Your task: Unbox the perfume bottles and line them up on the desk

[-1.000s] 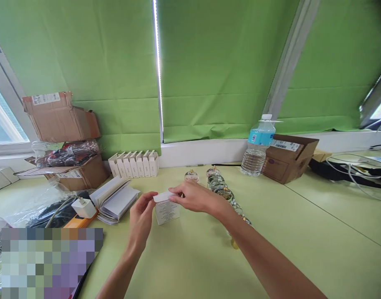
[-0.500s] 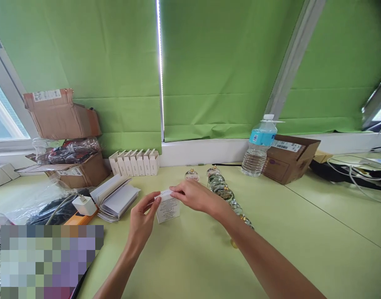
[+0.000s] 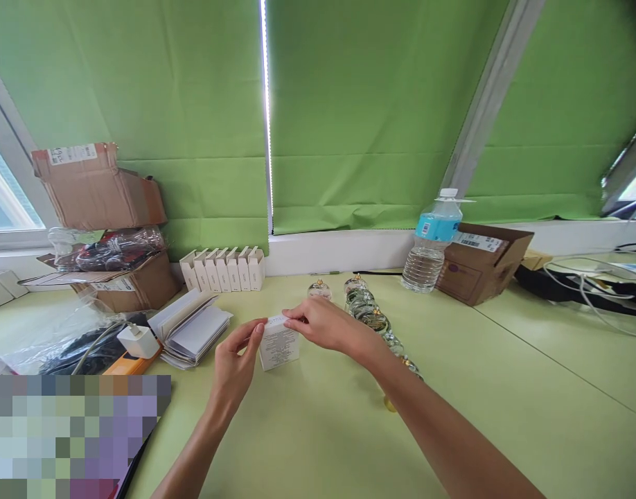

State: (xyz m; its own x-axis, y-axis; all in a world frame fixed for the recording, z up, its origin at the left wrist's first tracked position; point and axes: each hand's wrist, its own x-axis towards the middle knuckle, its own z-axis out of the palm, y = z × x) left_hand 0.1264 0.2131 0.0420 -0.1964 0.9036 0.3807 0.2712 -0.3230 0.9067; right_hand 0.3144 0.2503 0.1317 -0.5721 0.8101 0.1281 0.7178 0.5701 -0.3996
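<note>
A small white box (image 3: 279, 350) with printed lines on its near face is upright at the middle of the bench (image 3: 297, 443), between the person's two hands; the left hand (image 3: 235, 364) pinches its upper left corner between thumb and forefinger; the right hand (image 3: 325, 324) pinches the right part of its top edge, palm downward; whether the box's base touches the bench cannot be told for certain.

Near the left hand lies a pile of folded white cartons (image 3: 196, 333); behind it, a row of white boxes (image 3: 224, 270) stands upright; a single glass bottle (image 3: 319, 289) stands just behind the right hand; a line of glass bottles (image 3: 367, 308) runs beside the right forearm, partly hidden by it.
</note>
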